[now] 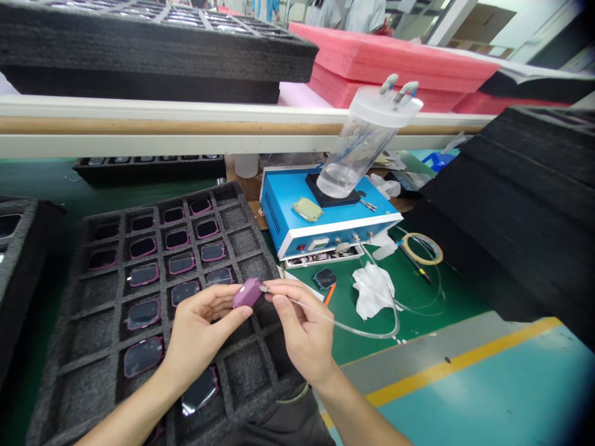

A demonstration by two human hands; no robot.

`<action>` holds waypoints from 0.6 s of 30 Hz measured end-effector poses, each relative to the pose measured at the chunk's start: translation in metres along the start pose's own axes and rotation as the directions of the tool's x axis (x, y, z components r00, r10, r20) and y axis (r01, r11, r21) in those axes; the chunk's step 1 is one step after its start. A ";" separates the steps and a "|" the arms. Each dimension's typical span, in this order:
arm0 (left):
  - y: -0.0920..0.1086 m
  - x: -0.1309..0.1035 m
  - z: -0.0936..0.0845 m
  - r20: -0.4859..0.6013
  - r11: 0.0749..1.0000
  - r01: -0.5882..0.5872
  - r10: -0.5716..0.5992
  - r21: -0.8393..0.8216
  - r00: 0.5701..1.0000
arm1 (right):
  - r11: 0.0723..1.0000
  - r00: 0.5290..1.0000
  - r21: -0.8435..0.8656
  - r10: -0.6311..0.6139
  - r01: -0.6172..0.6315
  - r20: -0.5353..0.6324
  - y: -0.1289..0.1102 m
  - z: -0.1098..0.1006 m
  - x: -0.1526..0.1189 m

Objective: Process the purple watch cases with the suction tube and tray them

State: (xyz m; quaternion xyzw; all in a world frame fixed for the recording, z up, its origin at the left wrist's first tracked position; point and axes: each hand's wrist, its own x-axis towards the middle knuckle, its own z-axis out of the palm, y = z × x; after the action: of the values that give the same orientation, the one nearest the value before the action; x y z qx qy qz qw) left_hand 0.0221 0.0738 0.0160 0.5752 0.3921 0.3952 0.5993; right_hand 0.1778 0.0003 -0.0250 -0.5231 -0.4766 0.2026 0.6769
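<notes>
Between the thumb and fingers of my left hand (198,331) is a small purple watch case (247,293), held above the black foam tray (95,291). My right hand (302,325) pinches a thin clear tube (367,334) whose metal tip meets the right end of the case. From there the tube loops right and back to the front of a blue box-shaped machine (290,201). Several purple-rimmed watch cases with dark screens (144,356) lie in compartments of the tray; other compartments hold nothing.
A clear cylinder (356,142) and an olive case (307,209) are on the machine. White tissue (373,290), a dark watch case (325,278) and a tape roll (422,249) lie on the green table. Black foam (515,204) stands right; a shelf (186,144) crosses behind.
</notes>
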 end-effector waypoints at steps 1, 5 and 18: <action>0.000 0.000 0.000 -0.001 1.000 0.000 0.000 0.004 1.000 | 1.000 1.000 -0.001 -0.001 0.001 -0.001 0.000 0.000 0.000; -0.001 0.000 -0.001 -0.006 1.000 0.003 -0.003 0.010 1.000 | 1.000 1.000 -0.001 0.008 -0.008 0.002 0.001 0.000 0.000; 0.000 -0.001 -0.001 0.002 1.000 0.016 -0.016 -0.010 1.000 | 1.000 1.000 0.001 0.006 -0.006 0.000 0.002 0.000 0.000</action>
State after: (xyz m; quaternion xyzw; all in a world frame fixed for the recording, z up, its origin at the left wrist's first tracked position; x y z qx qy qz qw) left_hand 0.0208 0.0735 0.0157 0.5695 0.3942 0.3918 0.6055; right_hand 0.1781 0.0008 -0.0266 -0.5240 -0.4752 0.2049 0.6766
